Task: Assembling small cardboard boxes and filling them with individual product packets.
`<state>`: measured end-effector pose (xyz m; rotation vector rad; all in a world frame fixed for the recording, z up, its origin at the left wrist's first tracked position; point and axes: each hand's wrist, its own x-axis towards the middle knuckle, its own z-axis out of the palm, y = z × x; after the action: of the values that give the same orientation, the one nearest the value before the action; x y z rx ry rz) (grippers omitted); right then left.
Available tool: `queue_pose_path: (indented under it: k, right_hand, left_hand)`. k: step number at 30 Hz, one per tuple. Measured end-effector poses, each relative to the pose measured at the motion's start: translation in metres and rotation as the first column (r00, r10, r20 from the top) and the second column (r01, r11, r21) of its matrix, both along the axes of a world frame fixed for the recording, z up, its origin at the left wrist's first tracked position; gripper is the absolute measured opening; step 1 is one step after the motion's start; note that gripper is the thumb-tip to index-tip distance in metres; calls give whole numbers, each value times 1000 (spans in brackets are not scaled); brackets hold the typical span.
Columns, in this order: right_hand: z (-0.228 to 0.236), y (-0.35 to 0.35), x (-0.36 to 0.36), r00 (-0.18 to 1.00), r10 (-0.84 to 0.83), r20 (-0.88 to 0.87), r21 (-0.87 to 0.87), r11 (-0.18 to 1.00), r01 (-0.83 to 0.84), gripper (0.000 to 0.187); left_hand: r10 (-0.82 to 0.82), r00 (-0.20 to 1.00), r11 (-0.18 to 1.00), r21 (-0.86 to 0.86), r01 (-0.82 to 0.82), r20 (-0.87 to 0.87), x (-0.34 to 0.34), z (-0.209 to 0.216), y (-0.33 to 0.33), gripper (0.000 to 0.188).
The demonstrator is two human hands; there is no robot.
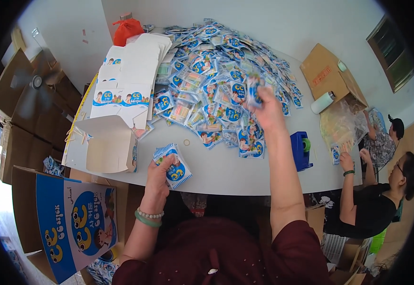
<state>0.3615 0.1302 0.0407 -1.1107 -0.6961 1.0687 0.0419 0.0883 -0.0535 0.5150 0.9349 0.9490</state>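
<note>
While pinched flat: glossy square packets.

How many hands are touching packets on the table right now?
3: the left hand on a small packet stack, the right hand lifting a packet, and a co-worker's hand at the right edge.
</note>
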Motion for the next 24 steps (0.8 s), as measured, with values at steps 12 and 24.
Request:
queue_pose_path:
  k: [12,24]
  right_hand:
    - [-90,-80,-155,599,406,690,-360,911,-202,29]
    - [-103,-97,67,-58,99,993,-46,809,587,24]
  left_hand:
    - [-112,991,963,238,125,-69,38,-4,-3,30]
    - [-37,999,999,21,36,4,35,-1,-3,27]
